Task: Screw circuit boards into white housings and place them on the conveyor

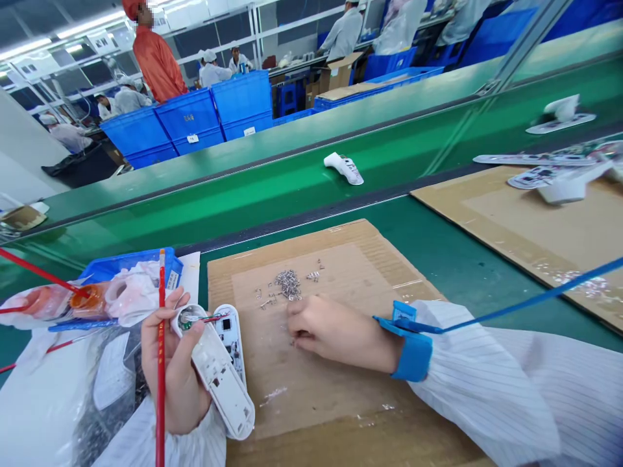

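Observation:
My left hand (178,370) grips the open white plastic housing (221,376), a long handheld shell tilted over the cardboard's left edge. Thin wires run from its round end to a white half with a circuit board (232,344) beside it. A red stick (161,363) crosses in front of my left hand; whether the fingers hold it I cannot tell. My right hand (316,327), with a blue wrist strap (413,350), rests low on the cardboard sheet (311,415), fingertips pinched together. What they hold, if anything, is hidden. Just beyond it lies a pile of small metal screws (288,284).
At left stand a blue bin (129,263) and orange-brown cups (90,299). A white device part (344,168) lies on the green conveyor belt (272,181). Another cardboard sheet (487,207) at right bears several white assemblies (564,188). A blue cord (516,301) stretches from the strap.

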`<state>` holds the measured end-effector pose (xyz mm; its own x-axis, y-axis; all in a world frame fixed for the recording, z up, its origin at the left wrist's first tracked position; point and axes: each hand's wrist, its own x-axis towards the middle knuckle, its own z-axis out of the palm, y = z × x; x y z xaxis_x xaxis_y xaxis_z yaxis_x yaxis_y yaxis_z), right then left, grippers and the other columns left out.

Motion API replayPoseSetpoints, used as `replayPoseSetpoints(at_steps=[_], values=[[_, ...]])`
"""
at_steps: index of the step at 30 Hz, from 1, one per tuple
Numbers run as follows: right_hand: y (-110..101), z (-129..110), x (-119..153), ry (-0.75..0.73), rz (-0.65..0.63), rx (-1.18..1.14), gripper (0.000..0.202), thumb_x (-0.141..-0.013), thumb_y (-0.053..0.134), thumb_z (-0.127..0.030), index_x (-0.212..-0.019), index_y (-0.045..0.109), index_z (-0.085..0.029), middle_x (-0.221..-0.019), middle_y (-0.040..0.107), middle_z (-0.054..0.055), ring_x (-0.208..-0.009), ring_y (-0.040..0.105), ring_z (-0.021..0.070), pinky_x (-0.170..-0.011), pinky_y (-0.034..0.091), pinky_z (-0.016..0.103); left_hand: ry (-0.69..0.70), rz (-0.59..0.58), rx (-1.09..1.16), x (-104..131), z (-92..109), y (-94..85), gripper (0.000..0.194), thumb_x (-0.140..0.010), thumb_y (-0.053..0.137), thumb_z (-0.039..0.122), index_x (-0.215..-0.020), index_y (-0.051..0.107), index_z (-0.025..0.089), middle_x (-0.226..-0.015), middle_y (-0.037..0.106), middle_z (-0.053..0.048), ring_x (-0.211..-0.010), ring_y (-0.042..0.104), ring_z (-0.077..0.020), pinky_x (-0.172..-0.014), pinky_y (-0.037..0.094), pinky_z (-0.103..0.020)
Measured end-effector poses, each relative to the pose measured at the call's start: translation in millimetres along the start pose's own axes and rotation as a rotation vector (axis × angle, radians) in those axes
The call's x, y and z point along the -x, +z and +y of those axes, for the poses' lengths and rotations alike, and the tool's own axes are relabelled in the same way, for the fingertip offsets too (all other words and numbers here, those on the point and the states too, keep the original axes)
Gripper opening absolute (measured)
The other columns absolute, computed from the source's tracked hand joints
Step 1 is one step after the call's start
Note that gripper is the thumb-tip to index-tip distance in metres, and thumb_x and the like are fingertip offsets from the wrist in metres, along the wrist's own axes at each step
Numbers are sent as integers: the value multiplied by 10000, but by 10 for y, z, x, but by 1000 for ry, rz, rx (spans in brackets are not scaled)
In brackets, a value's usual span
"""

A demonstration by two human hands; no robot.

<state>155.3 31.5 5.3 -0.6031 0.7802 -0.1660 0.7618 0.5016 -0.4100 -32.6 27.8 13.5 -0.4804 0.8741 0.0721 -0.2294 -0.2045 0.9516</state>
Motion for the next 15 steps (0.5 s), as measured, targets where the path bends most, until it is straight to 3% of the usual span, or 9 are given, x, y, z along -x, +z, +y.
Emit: replayPoseSetpoints(at_steps=[6, 11, 15], values=[[4, -9, 1, -53, 65, -104, 154, -711, 517, -32, -677, 633, -128, -743, 588, 24, -671, 527, 101, -611, 398, 196, -26, -20, 3, 24, -40, 9, 313, -509, 665, 86, -734, 484, 211, -996, 572, -18, -999, 483, -206, -697, 424, -276], [26, -183, 86, -344, 236, -229, 205, -793, 437, -79, -799, 638, -121, -789, 593, 30, -697, 527, 87, -629, 402, 177, -33, 45, 7, 41, -38, 35, 291, -521, 649, 78, -730, 493, 209, -969, 561, -12, -964, 486, -180, -669, 423, -252], [143, -347, 171, -461, 325, -237, 246, -811, 380, -104, -805, 624, -137, -811, 608, 21, -692, 508, 91, -602, 387, 180, -51, 77, 6, 65, -55, 67, 287, -509, 645, 87, -719, 489, 205, -943, 555, -13, -849, 505, -161, -641, 427, -264]])
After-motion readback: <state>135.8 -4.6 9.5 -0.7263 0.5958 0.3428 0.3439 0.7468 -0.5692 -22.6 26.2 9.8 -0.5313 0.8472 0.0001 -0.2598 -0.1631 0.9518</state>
